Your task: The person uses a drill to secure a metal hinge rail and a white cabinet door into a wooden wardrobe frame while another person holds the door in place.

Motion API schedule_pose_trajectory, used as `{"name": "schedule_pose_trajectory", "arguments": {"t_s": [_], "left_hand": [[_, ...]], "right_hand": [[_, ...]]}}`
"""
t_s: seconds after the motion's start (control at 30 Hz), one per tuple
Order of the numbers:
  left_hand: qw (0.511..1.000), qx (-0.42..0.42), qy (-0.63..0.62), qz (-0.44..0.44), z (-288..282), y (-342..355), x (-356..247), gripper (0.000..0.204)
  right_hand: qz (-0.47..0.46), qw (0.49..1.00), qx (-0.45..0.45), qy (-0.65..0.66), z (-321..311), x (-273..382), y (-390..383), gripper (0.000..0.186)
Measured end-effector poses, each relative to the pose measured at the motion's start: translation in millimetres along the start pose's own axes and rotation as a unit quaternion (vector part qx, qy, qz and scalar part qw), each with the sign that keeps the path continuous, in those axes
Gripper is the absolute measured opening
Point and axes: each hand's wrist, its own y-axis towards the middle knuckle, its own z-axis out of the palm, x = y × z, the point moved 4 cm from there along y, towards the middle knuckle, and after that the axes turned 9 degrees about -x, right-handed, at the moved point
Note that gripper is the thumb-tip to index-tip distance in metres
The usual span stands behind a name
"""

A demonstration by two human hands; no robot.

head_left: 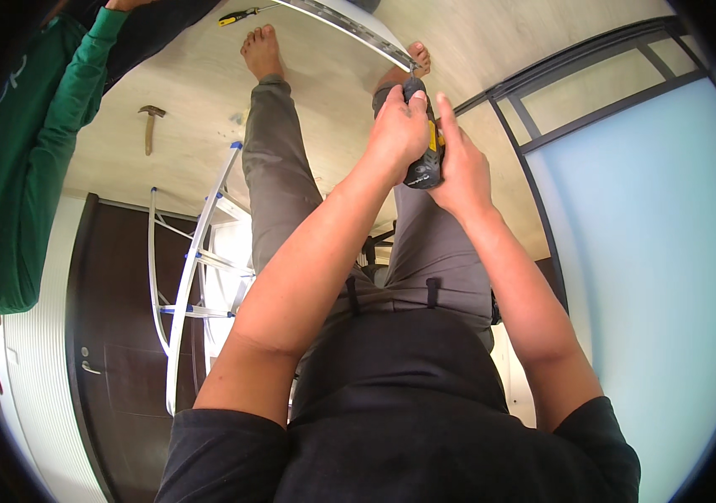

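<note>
A black drill (425,174) was clasped by the grip of the left hand (401,130), just beside the right end of a metal strip (348,31). The right hand (464,172) was laid along the drill's right side; whether its grip was closed could not be told. A hammer (150,134) was seen on the floor (199,138).

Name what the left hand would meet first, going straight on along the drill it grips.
With the drill leading, the left hand would likely meet the metal strip first, at its end; depth is unclear.
</note>
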Motion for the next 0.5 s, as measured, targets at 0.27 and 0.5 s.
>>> {"name": "schedule_pose_trajectory", "arguments": {"t_s": [0.27,0.5], "left_hand": [[1.000,0.005,0.026,-0.006,-7,0,5,0.062],[0.998,0.014,0.056,-0.003,-6,-5,-4,0.060]], "right_hand": [[-0.063,0.996,-0.062,0.022,4,-6,-8,0.090],[-0.002,1.000,0.010,-0.028,3,0,-4,0.089]]}}
